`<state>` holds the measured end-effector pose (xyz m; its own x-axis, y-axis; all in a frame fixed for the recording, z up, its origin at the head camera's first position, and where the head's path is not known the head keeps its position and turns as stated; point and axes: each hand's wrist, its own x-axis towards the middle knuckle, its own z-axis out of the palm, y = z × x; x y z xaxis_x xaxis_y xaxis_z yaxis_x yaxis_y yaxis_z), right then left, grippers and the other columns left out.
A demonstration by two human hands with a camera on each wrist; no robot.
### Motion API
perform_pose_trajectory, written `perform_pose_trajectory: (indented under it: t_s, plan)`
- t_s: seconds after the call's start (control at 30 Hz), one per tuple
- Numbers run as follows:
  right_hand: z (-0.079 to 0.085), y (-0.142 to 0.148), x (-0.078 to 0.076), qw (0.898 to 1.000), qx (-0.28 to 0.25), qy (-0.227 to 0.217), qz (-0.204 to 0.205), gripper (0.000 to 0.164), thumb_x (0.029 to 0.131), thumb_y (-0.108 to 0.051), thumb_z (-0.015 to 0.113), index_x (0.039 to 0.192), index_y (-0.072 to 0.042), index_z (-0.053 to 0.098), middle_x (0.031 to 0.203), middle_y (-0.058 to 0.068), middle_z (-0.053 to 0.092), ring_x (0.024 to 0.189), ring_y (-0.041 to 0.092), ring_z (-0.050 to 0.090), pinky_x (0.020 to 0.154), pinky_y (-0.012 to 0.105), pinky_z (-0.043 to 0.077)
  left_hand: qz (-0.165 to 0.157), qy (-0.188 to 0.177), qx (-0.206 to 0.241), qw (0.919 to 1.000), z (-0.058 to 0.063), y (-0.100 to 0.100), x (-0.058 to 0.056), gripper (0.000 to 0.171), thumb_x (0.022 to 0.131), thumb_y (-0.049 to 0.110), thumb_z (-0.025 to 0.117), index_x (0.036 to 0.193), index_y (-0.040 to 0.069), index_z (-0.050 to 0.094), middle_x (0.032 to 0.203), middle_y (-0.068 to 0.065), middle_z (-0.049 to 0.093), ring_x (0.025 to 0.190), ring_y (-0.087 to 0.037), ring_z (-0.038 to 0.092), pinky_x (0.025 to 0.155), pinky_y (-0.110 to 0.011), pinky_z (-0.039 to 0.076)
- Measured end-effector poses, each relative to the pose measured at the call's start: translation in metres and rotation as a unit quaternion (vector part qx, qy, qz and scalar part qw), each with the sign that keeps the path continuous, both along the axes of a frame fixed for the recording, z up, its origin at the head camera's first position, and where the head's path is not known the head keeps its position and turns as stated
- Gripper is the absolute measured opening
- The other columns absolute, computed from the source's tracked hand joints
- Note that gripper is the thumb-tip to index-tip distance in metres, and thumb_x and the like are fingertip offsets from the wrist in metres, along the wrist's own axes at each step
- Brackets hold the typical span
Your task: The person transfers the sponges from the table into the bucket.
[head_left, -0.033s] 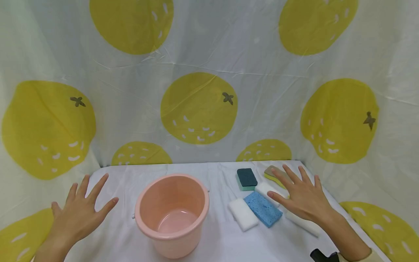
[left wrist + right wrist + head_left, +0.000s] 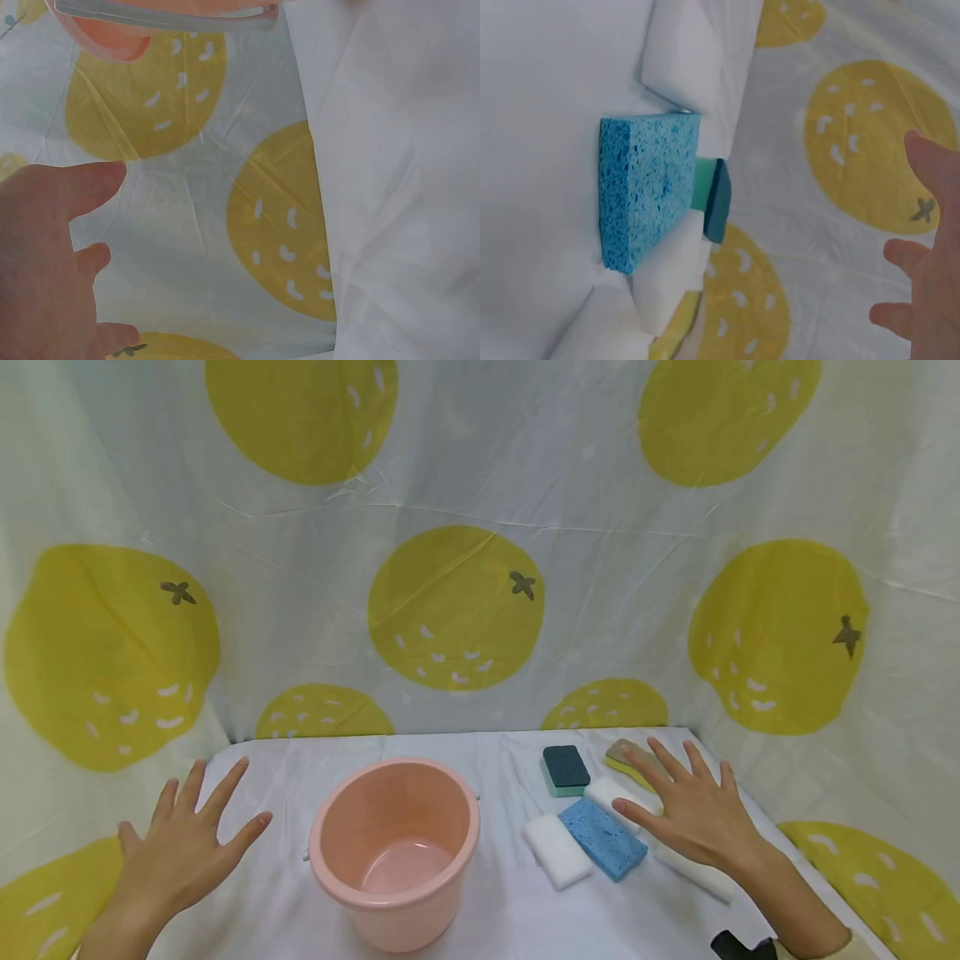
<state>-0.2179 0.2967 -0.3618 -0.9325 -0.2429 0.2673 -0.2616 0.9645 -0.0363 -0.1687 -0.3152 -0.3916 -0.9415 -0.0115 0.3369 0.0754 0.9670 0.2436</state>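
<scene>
My left hand (image 2: 176, 852) hovers with spread fingers left of a pink bucket (image 2: 393, 843), holding nothing. Over the right side of the table, my right hand (image 2: 697, 814) is spread too, palm down and holding nothing. Sponges lie under and beside it: a blue sponge (image 2: 603, 839), a white sponge (image 2: 557, 852) at its left, another white sponge (image 2: 621, 797) behind, and a green sponge with a dark scouring top (image 2: 566, 768) farther back. A yellow sponge with a beige top (image 2: 628, 760) and a white block (image 2: 697, 872) are partly hidden by the right hand.
White cloth (image 2: 262, 827) covers the table. A pale curtain with yellow fruit prints (image 2: 457, 610) stands behind and along both sides. At the right wrist sits a black strap or device (image 2: 742, 945). Part of the bucket's grey handle (image 2: 172, 19) crosses the top of the left wrist view.
</scene>
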Motion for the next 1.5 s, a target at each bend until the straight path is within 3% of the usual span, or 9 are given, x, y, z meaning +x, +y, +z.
perform_pose_trajectory:
  t_s: [0.43, 0.6, 0.77, 0.9, 1.0, 1.13, 1.2, 1.33, 1.5]
  plan:
    - [0.002, -0.003, -0.001, 1.000, 0.005, 0.002, 0.003, 0.085, 0.092, -0.076, 0.052, 0.160, -0.026, 0.040, 0.163, 0.021, 0.031, 0.143, 0.061, 0.020, 0.102, 0.087, 0.008, -0.013, 0.012, 0.011, 0.9998, 0.004, 0.004, 0.002, 0.085, 0.100, 0.061, 0.056, 0.168, 0.030, 0.015, 0.165, -0.031, 0.014, 0.142, -0.062, 0.017, 0.088, -0.090, 0.010]
    - [0.001, -0.004, -0.001, 1.000, -0.003, 0.000, 0.006, 0.085, 0.093, -0.076, 0.052, 0.161, -0.027, 0.038, 0.163, 0.022, 0.032, 0.143, 0.061, 0.020, 0.102, 0.086, 0.010, -0.068, 0.041, 0.099, 0.9919, 0.005, 0.014, 0.003, 0.079, 0.103, 0.044, 0.061, 0.166, 0.015, 0.023, 0.161, -0.032, 0.024, 0.140, -0.059, 0.027, 0.098, -0.080, 0.023]
    - [-0.008, -0.005, 0.001, 0.999, -0.035, 0.003, 0.019, 0.086, 0.094, -0.073, 0.055, 0.161, -0.021, 0.039, 0.159, 0.022, 0.039, 0.142, 0.058, 0.027, 0.101, 0.085, 0.018, -0.123, 0.034, 0.230, 0.9648, 0.010, 0.042, 0.005, 0.066, 0.107, 0.030, 0.059, 0.162, 0.007, 0.031, 0.159, -0.025, 0.036, 0.142, -0.052, 0.033, 0.106, -0.067, 0.031]
    - [-0.016, -0.008, 0.000, 0.996, -0.073, 0.023, 0.046, 0.084, 0.095, -0.065, 0.060, 0.157, -0.011, 0.044, 0.155, 0.021, 0.045, 0.140, 0.052, 0.036, 0.103, 0.078, 0.027, -0.131, 0.016, 0.307, 0.9426, 0.012, 0.071, 0.004, 0.060, 0.108, 0.028, 0.059, 0.158, 0.006, 0.037, 0.154, -0.022, 0.045, 0.139, -0.047, 0.042, 0.103, -0.031, 0.041]
    - [-0.022, -0.014, 0.001, 0.991, -0.111, 0.032, 0.060, 0.082, 0.095, -0.060, 0.064, 0.153, -0.004, 0.048, 0.152, 0.021, 0.048, 0.138, 0.048, 0.040, 0.104, 0.073, 0.033, -0.136, -0.010, 0.384, 0.9132, 0.009, 0.088, 0.005, 0.059, 0.107, 0.026, 0.061, 0.157, 0.004, 0.038, 0.153, -0.021, 0.046, 0.140, -0.042, 0.042, 0.095, -0.009, 0.037]
    - [-0.037, -0.025, 0.007, 0.984, -0.165, 0.029, 0.069, 0.076, 0.096, -0.054, 0.067, 0.149, -0.002, 0.052, 0.148, 0.021, 0.051, 0.134, 0.046, 0.044, 0.102, 0.070, 0.037, -0.134, -0.044, 0.476, 0.8683, 0.003, 0.099, 0.007, 0.056, 0.106, 0.020, 0.061, 0.155, 0.002, 0.041, 0.152, -0.020, 0.047, 0.136, -0.023, 0.049, 0.094, -0.009, 0.039]
    - [-0.047, -0.031, 0.010, 0.980, -0.184, 0.023, 0.072, 0.072, 0.097, -0.053, 0.068, 0.148, -0.004, 0.054, 0.145, 0.021, 0.053, 0.132, 0.045, 0.046, 0.101, 0.069, 0.039, -0.133, -0.055, 0.502, 0.8527, -0.002, 0.101, 0.008, 0.055, 0.106, 0.018, 0.061, 0.154, 0.001, 0.043, 0.151, -0.020, 0.049, 0.130, -0.010, 0.053, 0.095, -0.011, 0.041]
    - [-0.066, -0.042, 0.015, 0.975, -0.213, 0.008, 0.068, 0.070, 0.096, -0.052, 0.069, 0.147, -0.006, 0.056, 0.142, 0.018, 0.056, 0.129, 0.043, 0.050, 0.100, 0.068, 0.041, -0.137, -0.054, 0.533, 0.8333, -0.011, 0.102, 0.009, 0.053, 0.105, 0.014, 0.063, 0.153, -0.001, 0.045, 0.145, -0.022, 0.055, 0.121, -0.002, 0.059, 0.096, -0.013, 0.042]
    - [-0.084, -0.049, 0.016, 0.971, -0.231, -0.002, 0.057, 0.071, 0.095, -0.053, 0.070, 0.143, -0.002, 0.059, 0.137, 0.016, 0.060, 0.125, 0.041, 0.054, 0.100, 0.064, 0.043, -0.132, -0.036, 0.549, 0.8243, -0.018, 0.106, 0.009, 0.052, 0.104, 0.013, 0.064, 0.152, -0.001, 0.047, 0.142, -0.022, 0.058, 0.120, -0.006, 0.061, 0.096, -0.014, 0.044]
